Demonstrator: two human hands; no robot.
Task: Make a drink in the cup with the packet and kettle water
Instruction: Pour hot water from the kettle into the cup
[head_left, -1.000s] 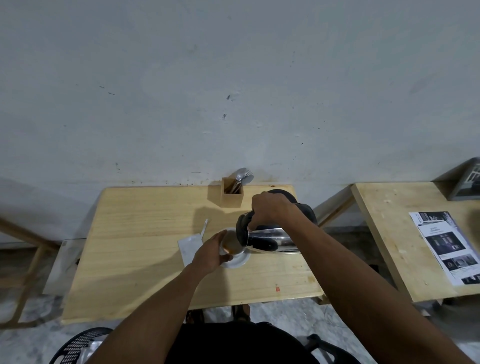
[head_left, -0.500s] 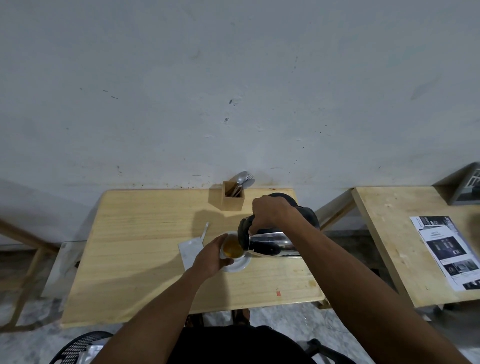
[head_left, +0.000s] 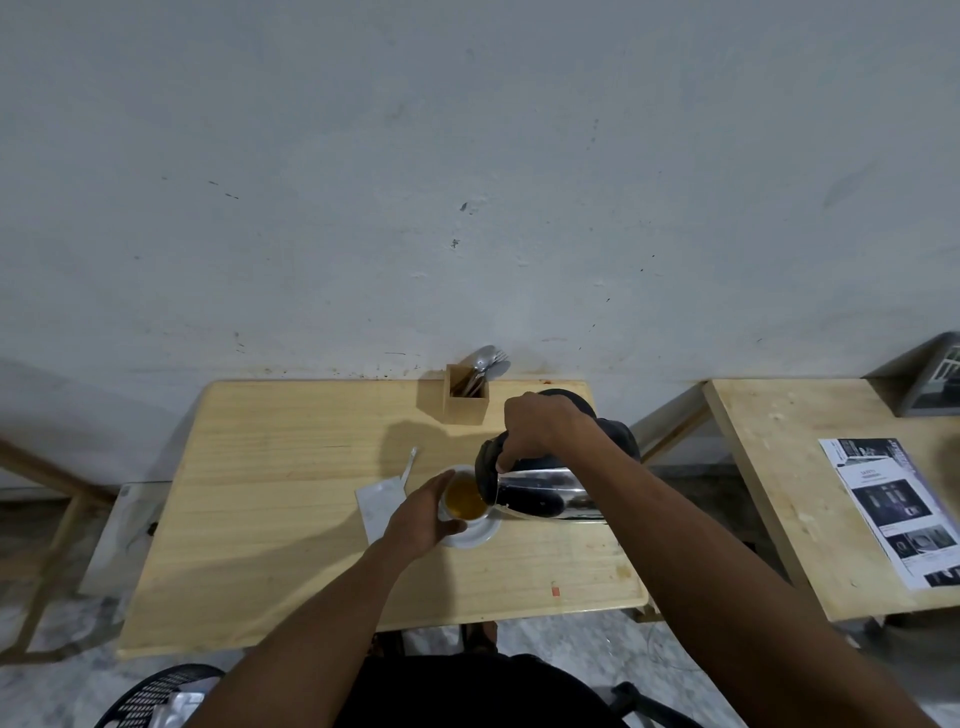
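Pale wood table (head_left: 270, 499) lies under my hands, a grey wall (head_left: 467, 182) beyond. My left hand (head_left: 415, 519) wraps the cup (head_left: 464, 500); my right hand (head_left: 540, 426) grips the tilted kettle (head_left: 540, 488) just right of it.

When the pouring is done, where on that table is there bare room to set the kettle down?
The table's whole left half is bare, from the opened packet out to the left edge, and so is the near strip in front of the saucer. It is crowded around the cup, the kettle and the cutlery box.
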